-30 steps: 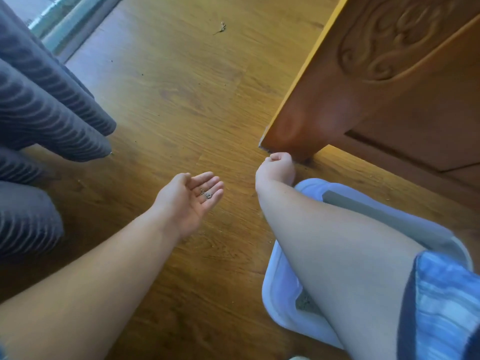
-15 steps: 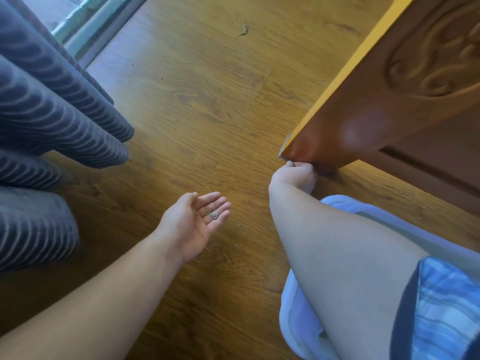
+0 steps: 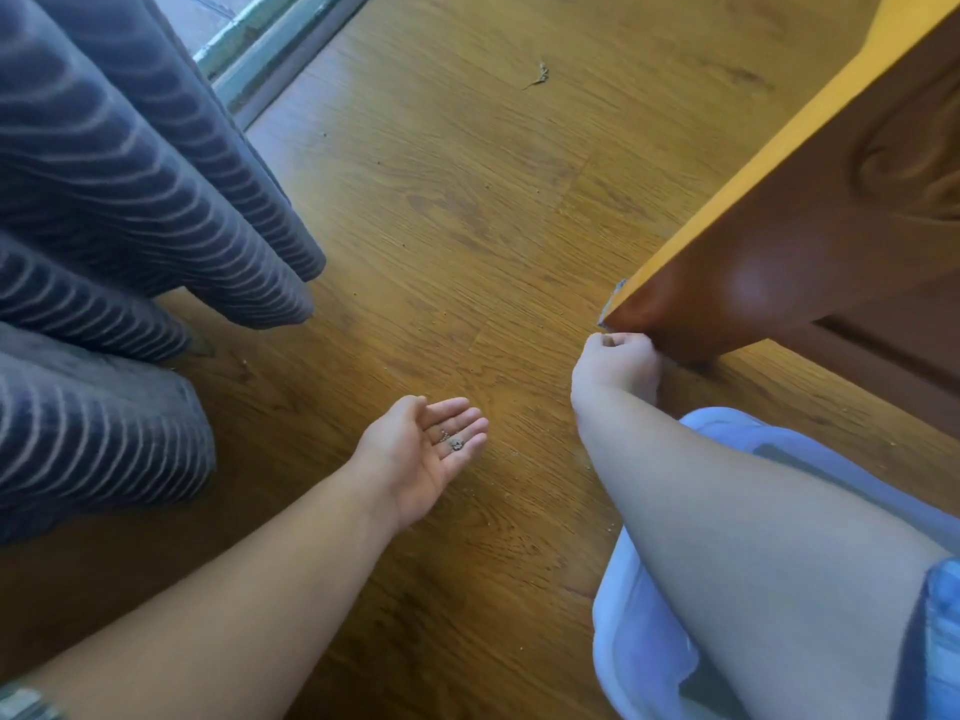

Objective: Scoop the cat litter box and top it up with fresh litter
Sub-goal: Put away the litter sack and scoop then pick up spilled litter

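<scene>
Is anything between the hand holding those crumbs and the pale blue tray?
The right forearm stretches over the pale blue plastic litter tray, covering much of it. Otherwise only wooden floor separates the left hand from it.

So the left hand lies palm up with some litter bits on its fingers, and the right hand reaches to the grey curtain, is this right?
Not quite. The right hand is at the bottom corner of the wooden cabinet, not at the grey curtain. The left hand does lie palm up with litter bits on its fingers. The head view shows this.
</scene>
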`<state>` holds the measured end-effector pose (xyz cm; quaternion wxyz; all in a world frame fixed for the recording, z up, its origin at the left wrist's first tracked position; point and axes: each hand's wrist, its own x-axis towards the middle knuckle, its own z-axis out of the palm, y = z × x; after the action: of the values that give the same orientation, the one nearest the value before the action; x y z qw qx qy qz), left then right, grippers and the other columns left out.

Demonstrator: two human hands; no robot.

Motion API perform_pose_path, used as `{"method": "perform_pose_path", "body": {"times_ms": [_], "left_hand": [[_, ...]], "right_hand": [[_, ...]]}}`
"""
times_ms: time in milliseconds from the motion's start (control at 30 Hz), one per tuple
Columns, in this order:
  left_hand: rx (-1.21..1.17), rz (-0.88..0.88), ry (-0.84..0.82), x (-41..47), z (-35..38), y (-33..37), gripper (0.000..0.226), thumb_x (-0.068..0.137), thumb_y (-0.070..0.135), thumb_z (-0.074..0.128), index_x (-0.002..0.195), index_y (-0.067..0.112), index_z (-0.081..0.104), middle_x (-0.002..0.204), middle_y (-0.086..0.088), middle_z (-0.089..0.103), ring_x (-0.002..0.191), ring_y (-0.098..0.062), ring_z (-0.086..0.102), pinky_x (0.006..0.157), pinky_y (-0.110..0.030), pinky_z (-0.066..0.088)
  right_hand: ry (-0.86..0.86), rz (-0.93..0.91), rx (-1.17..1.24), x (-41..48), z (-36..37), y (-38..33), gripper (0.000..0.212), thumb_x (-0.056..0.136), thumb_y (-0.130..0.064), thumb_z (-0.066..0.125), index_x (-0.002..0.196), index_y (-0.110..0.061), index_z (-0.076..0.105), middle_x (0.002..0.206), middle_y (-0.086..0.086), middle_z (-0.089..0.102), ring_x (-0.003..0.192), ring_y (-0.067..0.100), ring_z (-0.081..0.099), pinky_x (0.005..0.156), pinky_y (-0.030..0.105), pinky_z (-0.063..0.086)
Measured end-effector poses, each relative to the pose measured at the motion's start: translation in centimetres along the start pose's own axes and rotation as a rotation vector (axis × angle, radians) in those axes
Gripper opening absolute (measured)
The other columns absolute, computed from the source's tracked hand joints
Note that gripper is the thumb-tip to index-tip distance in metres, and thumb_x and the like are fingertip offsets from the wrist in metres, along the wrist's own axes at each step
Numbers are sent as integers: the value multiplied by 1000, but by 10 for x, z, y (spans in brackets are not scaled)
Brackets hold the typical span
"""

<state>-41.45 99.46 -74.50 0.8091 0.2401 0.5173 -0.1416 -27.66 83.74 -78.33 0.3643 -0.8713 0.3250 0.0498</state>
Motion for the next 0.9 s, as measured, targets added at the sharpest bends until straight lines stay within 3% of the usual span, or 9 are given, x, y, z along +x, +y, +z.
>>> {"method": "perform_pose_path", "body": {"times_ms": [67,133,233,300,367,467,633,733,900], "left_hand": [[17,-9,6,1,3,-1,45,107,25,30,116,-5,62,114,-23,69,103,-33,69,75,-40,60],[21,-6,-2,2,9,-1,45,107,25,29,116,-6,60,110,-23,69,98,-32,70,74,-39,59],[19,5,-34,4,20,0,42,107,25,29,101,-3,60,83,-19,70,74,-26,72,59,-35,57],[38,-1,-50,5,23,0,44,107,26,29,87,0,59,74,-16,64,67,-24,67,52,-30,55],[43,-4,-60,7,24,-1,43,107,26,30,91,-1,59,76,-16,66,69,-25,68,55,-32,56],[48,4,-37,15,20,-2,45,107,27,29,114,-6,60,104,-22,70,93,-29,70,73,-38,58],[28,2,-15,17,1,6,46,107,27,31,116,-4,63,113,-22,70,102,-31,69,74,-39,60],[5,-6,-36,15,-10,8,47,107,28,31,119,-4,62,112,-22,71,100,-31,71,72,-39,61],[-30,9,-35,8,-21,8,47,107,27,31,118,-6,62,103,-22,74,93,-30,74,68,-38,62]], "right_hand": [[-95,-272,-78,-26,-1,-1,10,83,-34,55,80,-27,62,95,-4,64,86,21,61,81,34,52],[-369,-568,-99,-61,-5,4,6,86,-27,63,80,-27,61,92,-4,61,82,15,56,76,31,47],[-684,-851,-156,-91,-19,12,3,85,-22,63,85,-25,63,89,-5,58,84,16,57,78,33,49],[-734,-942,-296,-94,-23,17,6,86,-22,61,90,-21,66,89,-6,56,87,19,58,82,36,49],[-722,-973,-283,-88,-23,18,15,87,-19,59,97,-19,70,91,-4,57,90,18,58,83,34,48],[-530,-930,-110,-63,-17,9,14,89,-14,57,92,-18,69,90,-4,59,83,13,57,76,25,46],[-269,-369,-63,3,4,-7,9,95,-20,56,91,-28,59,91,-5,65,85,19,63,79,34,51],[-218,-342,-87,9,17,-3,9,96,-21,54,93,-28,59,92,-5,65,85,20,63,81,41,54],[-198,-348,-157,13,25,-9,10,98,-25,51,96,-31,59,99,-8,63,87,19,62,81,41,54]]}}
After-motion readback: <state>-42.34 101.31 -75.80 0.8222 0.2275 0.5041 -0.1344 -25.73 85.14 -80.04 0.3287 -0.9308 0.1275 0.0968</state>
